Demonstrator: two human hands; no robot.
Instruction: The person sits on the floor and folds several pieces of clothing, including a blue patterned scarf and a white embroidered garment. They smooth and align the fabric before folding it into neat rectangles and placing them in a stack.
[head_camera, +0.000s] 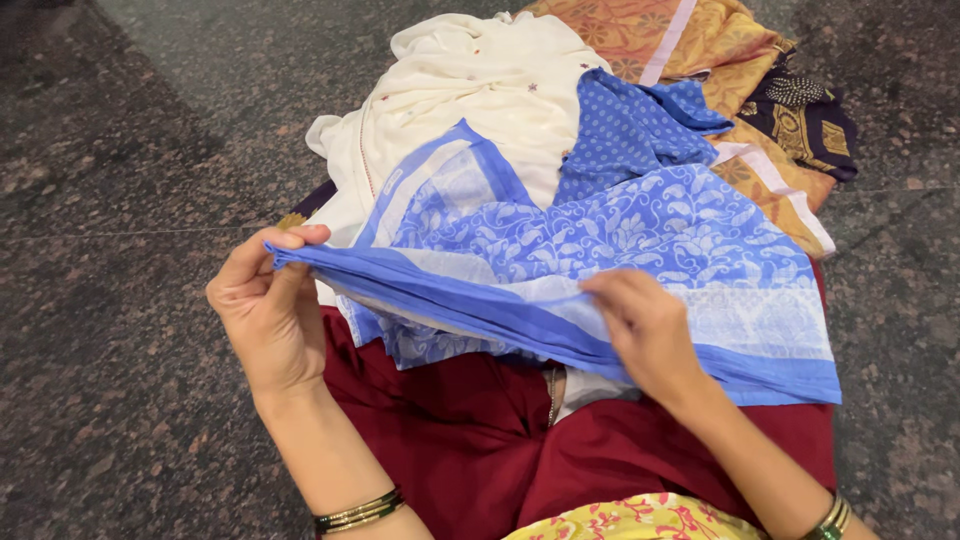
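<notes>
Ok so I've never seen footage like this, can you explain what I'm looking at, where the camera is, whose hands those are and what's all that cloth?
There is no machine here. The one picture comes from a camera worn on a person's head, looking down at their own two bare hands and their lap in dark red cloth. The left hand pinches one end of a gathered edge of a thin blue cloth with a white leaf print; the right hand grips the same edge further along. Beyond it, on the dark speckled stone floor, lies a pile: a cream cloth, a blue dotted cloth, an orange patterned cloth and a dark one with gold print.
</notes>
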